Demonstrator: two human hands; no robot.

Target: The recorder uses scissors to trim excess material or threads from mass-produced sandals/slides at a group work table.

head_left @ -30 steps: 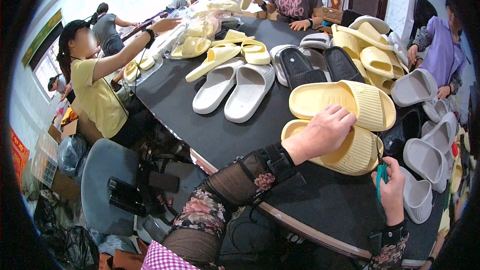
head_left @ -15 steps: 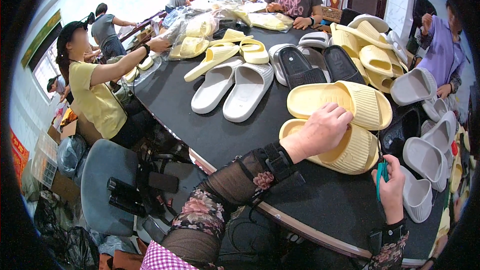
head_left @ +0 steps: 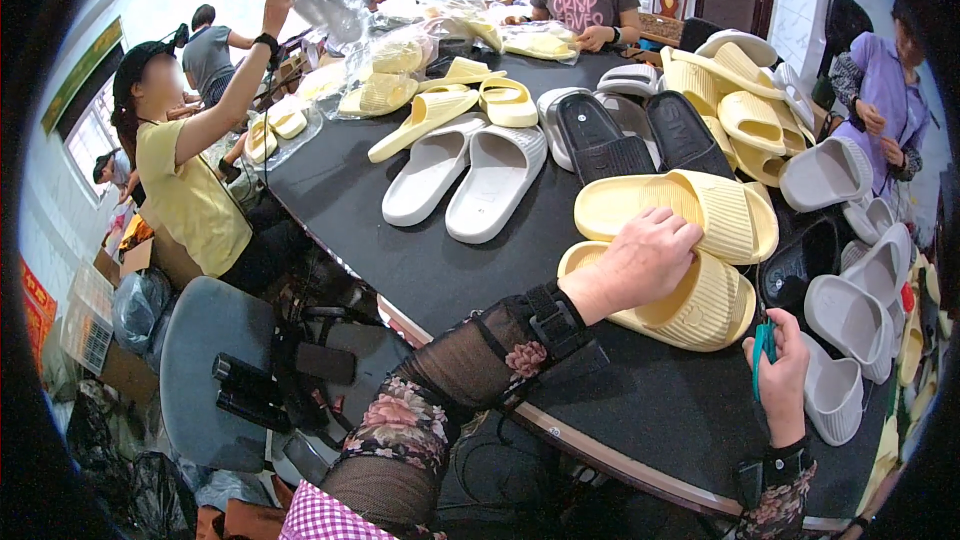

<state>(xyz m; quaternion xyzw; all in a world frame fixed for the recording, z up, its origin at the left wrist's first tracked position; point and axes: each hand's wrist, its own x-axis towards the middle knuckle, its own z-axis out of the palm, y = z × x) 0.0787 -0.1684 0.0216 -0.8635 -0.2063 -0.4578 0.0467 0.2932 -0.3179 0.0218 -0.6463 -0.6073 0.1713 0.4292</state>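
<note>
Left hand (head_left: 645, 260) flat on near pale-yellow ribbed foam slide sandal (head_left: 690, 300), fingers spread and curled over its strap, at near right of black round worktop (head_left: 420, 260). Right hand (head_left: 785, 380) closed around small teal-handled tool (head_left: 763, 350), just beside sandal's toe end. Best pressed firm, tool worked close along edge. Matching yellow sandal (head_left: 690, 210) touching behind; grey slides (head_left: 840, 340) crowding right of it. White pair (head_left: 465, 175) farther back. Co-worker in yellow shirt (head_left: 190, 190) beyond worktop's left edge.
</note>
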